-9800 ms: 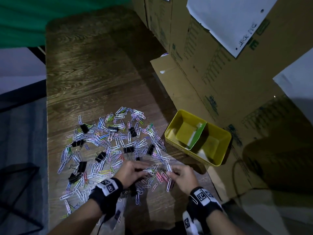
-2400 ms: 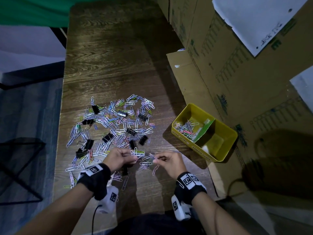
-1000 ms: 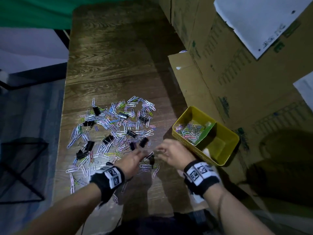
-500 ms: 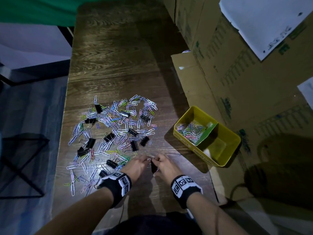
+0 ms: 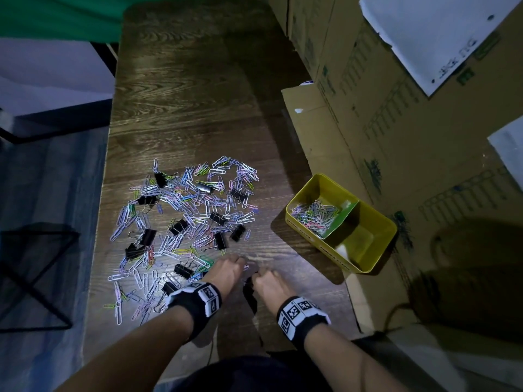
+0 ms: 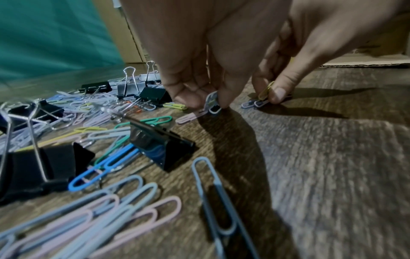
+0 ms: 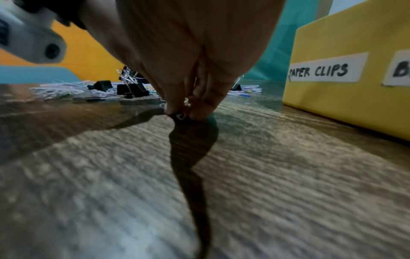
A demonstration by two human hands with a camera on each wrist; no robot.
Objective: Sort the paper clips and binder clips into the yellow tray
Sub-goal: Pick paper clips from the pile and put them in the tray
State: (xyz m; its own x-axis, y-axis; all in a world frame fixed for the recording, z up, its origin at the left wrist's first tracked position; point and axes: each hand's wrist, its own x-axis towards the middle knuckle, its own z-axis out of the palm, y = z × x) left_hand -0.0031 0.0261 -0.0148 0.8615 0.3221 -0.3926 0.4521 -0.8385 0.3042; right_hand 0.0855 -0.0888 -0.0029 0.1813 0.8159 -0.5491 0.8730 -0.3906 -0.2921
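left hand (image 6: 199, 57) pinching paper clips (image 6: 211, 103) | right hand (image 7: 193, 57) pinching clips, upright

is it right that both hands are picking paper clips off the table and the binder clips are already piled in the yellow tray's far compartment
Not quite: the pile in the yellow tray's far compartment is paper clips, as the head view shows. The binder clips lie on the table. The left hand and right hand do pinch paper clips there.

The second label (image 7: 399, 70) on your yellow tray (image 7: 346, 98) is cut off after "B"
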